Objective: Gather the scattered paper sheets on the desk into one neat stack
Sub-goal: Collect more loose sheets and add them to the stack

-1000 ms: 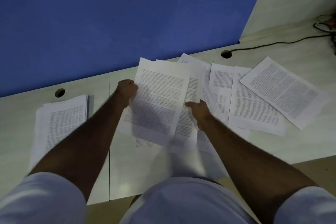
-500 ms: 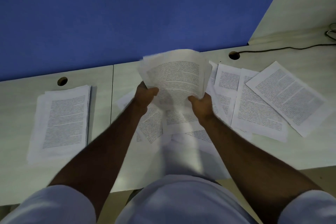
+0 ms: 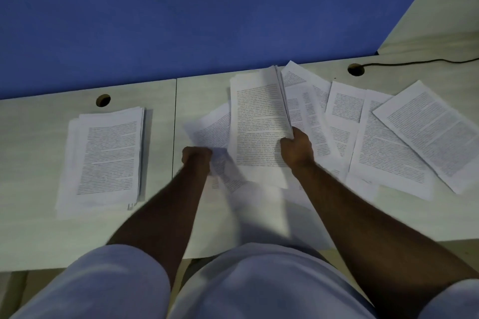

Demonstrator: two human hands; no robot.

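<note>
A: Stack [image 3: 103, 155] lies left on desk [image 3: 31, 228], near back edge. L hand [image 3: 196, 158]?
B: Fist closed on blurred loose sheet [image 3: 223, 168], mid desk.
A: R hand [image 3: 296, 149]?
B: Fingers grip held bundle [image 3: 256, 122]; scattered sheets [image 3: 388, 142] lie right.

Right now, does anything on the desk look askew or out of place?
Yes. Loose sheets lie fanned and overlapping right of the right hand, the far-right sheet turned diagonally. The pile at left is roughly squared.
</note>
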